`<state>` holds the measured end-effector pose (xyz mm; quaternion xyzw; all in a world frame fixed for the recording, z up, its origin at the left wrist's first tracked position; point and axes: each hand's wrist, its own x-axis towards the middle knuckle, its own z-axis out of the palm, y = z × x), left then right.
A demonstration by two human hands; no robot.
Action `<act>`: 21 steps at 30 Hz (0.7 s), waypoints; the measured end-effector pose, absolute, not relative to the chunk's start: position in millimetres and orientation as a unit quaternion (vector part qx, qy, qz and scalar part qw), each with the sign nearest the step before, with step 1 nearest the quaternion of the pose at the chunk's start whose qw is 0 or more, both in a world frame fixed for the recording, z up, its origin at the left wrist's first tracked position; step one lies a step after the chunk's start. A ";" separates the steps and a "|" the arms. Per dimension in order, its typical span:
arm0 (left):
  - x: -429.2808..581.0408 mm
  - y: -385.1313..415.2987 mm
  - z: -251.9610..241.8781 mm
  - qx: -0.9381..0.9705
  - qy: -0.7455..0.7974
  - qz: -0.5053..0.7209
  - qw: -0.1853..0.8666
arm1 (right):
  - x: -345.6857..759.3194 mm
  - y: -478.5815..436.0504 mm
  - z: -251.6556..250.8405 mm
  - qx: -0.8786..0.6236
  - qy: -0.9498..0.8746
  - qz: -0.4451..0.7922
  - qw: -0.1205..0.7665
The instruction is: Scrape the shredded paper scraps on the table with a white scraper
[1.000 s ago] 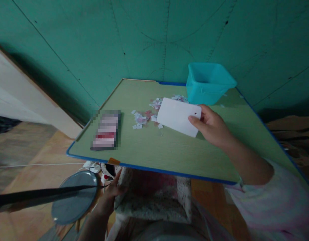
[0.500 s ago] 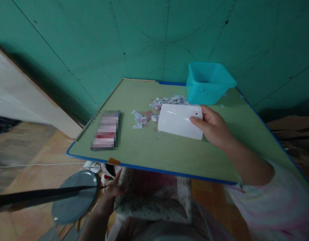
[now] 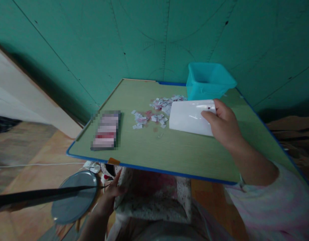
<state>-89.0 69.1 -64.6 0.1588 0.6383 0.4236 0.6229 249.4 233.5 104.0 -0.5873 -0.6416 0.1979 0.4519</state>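
My right hand (image 3: 222, 125) grips the right end of a glossy white card (image 3: 191, 117), which is bowed and sits low over the green tabletop (image 3: 184, 157). Just left of the card lies a pile of small white and pink paper scraps (image 3: 156, 113). My left hand (image 3: 110, 192) is below the table's near edge beside a patterned cushion (image 3: 154, 201), its fingers apart and holding nothing I can see. A pixelated flat rectangular object (image 3: 106, 130) lies at the table's left.
A turquoise plastic bin (image 3: 207, 80) stands at the table's back right corner against a green wall (image 3: 94, 43). Below the near edge are a round grey disc (image 3: 74, 197) crossed by a black strap, a white cable and a wooden floor.
My right hand has slid the white card to the right, away from the scraps and toward the table's right side. More of the scrap pile now shows. My left hand has not visibly moved.
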 end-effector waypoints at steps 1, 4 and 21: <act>-88.0 68.8 -64.1 0.158 0.637 0.423 0.625 | 250.1 233.7 104.1 -0.588 -0.638 0.188 0.460; -87.4 70.6 -63.3 0.155 0.632 0.414 0.636 | 249.1 233.5 101.4 -0.565 -0.649 0.203 0.467; -90.2 68.6 -70.6 0.165 0.592 0.437 0.656 | 251.5 234.0 103.6 -0.607 -0.651 0.107 0.442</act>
